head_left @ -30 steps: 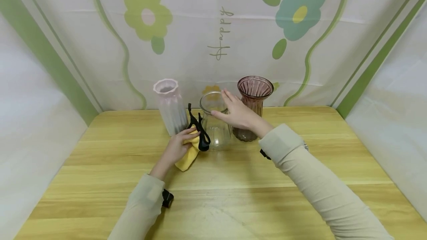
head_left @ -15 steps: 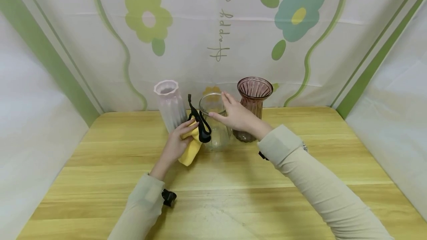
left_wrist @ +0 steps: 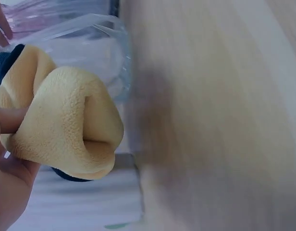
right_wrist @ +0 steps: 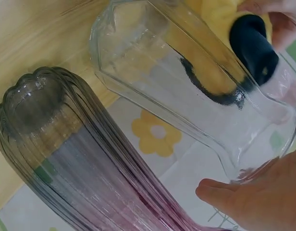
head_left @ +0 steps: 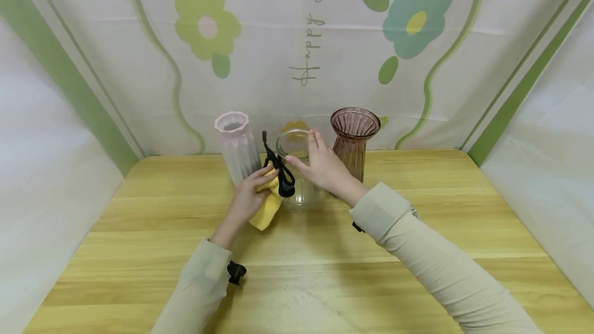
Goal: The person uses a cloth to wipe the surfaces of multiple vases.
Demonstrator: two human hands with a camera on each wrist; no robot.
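Note:
In the head view, my left hand holds a bunched yellow fleecy cloth with black edging that sticks up in a loop. The left wrist view shows the cloth folded between fingers and thumb. It overlaps the side of a clear glass vase, which stands upright at the back of the table. My right hand holds this vase at its rim, thumb at the front and fingers on the right side. Through the clear wall, the right wrist view shows the cloth's yellow and black.
A pink-to-grey ribbed vase stands left of the clear one. On the right is a purple fluted glass vase, partly hidden by my right hand. The wooden table ends at a flower-printed curtain behind them.
My left hand has raised the cloth slightly and shifted it right along the clear vase. My right hand and forearm have moved a little left and nearer, still at the rim.

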